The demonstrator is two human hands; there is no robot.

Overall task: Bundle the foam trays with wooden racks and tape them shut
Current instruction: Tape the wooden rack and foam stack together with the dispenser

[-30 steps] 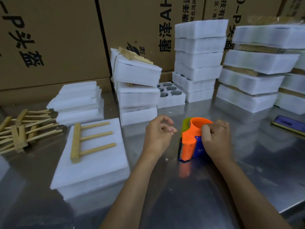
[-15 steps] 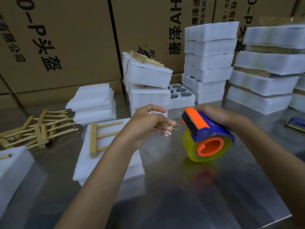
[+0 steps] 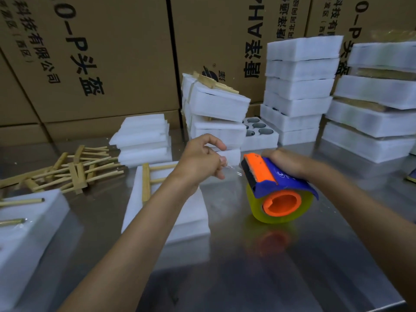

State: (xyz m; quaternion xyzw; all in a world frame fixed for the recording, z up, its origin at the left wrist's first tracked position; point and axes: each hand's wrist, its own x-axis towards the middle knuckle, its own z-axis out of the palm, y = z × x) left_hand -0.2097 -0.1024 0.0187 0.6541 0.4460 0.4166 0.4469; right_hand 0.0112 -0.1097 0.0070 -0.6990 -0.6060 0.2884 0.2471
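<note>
My right hand (image 3: pixel 284 162) grips an orange and blue tape dispenser (image 3: pixel 272 176) with a yellowish clear tape roll (image 3: pixel 281 210), held above the steel table (image 3: pixel 247 266). My left hand (image 3: pixel 200 163) pinches the free end of the clear tape (image 3: pixel 231 172) just left of the dispenser's cutter. Under my left forearm lies a white foam tray (image 3: pixel 186 217) with a wooden rack (image 3: pixel 147 183) on top of it.
Loose wooden racks (image 3: pixel 72 170) lie in a pile at the left. Stacks of foam trays (image 3: pixel 297 91) stand behind and at the right (image 3: pixel 371 118); thin foam sheets (image 3: pixel 144 140) sit behind the tray. Another foam tray (image 3: pixel 27 233) is at the near left. Cardboard boxes (image 3: pixel 101 52) wall the back.
The dispenser has been lifted off the table and tipped on its side in my right hand. My left hand has taken the tape end and holds it a short way out.
</note>
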